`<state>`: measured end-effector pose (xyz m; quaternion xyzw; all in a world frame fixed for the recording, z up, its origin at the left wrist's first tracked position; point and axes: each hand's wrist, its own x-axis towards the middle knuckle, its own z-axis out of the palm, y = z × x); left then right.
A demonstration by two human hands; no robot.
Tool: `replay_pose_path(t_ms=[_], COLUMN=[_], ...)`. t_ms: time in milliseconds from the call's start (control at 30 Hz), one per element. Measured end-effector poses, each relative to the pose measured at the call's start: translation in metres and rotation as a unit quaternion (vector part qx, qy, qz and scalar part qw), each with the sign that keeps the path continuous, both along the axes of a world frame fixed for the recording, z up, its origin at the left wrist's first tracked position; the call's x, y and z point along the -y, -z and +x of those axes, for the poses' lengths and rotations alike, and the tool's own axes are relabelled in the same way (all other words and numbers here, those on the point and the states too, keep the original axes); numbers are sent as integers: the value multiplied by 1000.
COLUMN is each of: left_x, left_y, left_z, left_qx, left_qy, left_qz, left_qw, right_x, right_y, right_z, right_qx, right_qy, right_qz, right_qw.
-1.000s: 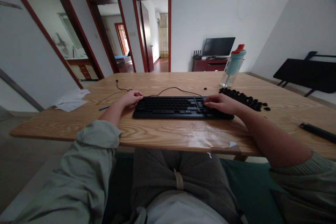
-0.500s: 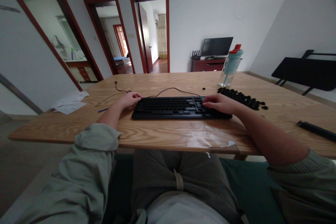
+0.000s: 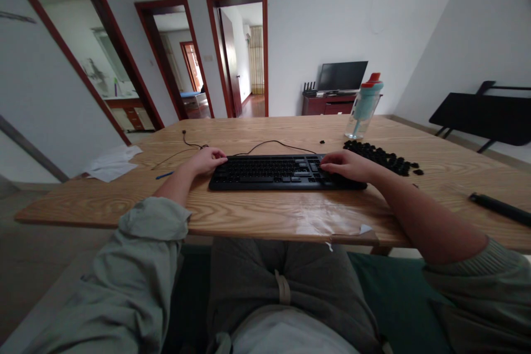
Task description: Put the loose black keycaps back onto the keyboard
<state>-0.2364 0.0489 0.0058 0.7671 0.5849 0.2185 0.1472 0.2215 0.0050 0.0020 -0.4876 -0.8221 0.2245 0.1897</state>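
A black keyboard [image 3: 265, 170] lies flat on the wooden table, with some keys off its right part. At its upper left corner, my left hand [image 3: 207, 160] grips the edge between thumb and fingers. My right hand [image 3: 345, 165] rests over the keyboard's right end, its thumb and fingertips pinched together on the number-key area; whatever they hold is too small to make out. Many loose black keycaps [image 3: 379, 156] lie in a heap just beyond my right hand. One single keycap [image 3: 322, 142] sits behind the keyboard.
A clear bottle [image 3: 362, 110] with a red lid stands behind the heap. White papers [image 3: 111, 165] and a blue pen [image 3: 164, 175] lie at the left, near a thin black cable [image 3: 191, 140]. A dark-handled tool [image 3: 500, 208] lies at the right table edge [image 3: 510, 240].
My left hand has shifted very slightly to the right at the keyboard's corner. The whole view has dipped a little lower; my right hand stays at the same place on the keyboard.
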Motion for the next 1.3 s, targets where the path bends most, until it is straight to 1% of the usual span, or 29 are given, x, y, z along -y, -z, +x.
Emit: replay_pose_path(t_ms=[167,267,400,667,767,833,933,1000,1200,1300], left_x=[1,5,5,-16,-21,-23,-24,-24,-29,-35], left_y=[-1,-3,-4,7,6,4,1,0,2,4], left_z=[0,0,-1,-10,-11,-11,-11,-11,-12,-16], left_qx=[-19,0,29,80,120,138,156,159,153,144], left_qy=[-7,-16,-10,0,15,22,16,12,16,24], left_qz=[17,15,-5,-43,-64,-95,-139,-144,-128,-152], left_qw=[1000,1000,1000,996,991,986,978,977,980,977], right_x=[2,2,1,0,1,1,0,0,-1,-1], right_y=[-1,-2,-1,1,0,0,1,1,1,2], right_z=[-2,-2,-1,-1,-1,-1,0,0,0,1], right_qx=[2,1,0,-2,-1,-1,3,5,2,3], right_qy=[7,5,-3,2,4,5,1,-3,-4,-1], right_qz=[-1,2,1,7,3,5,6,7,8,4], right_qw=[1000,1000,1000,1000,1000,1000,1000,1000,1000,1000])
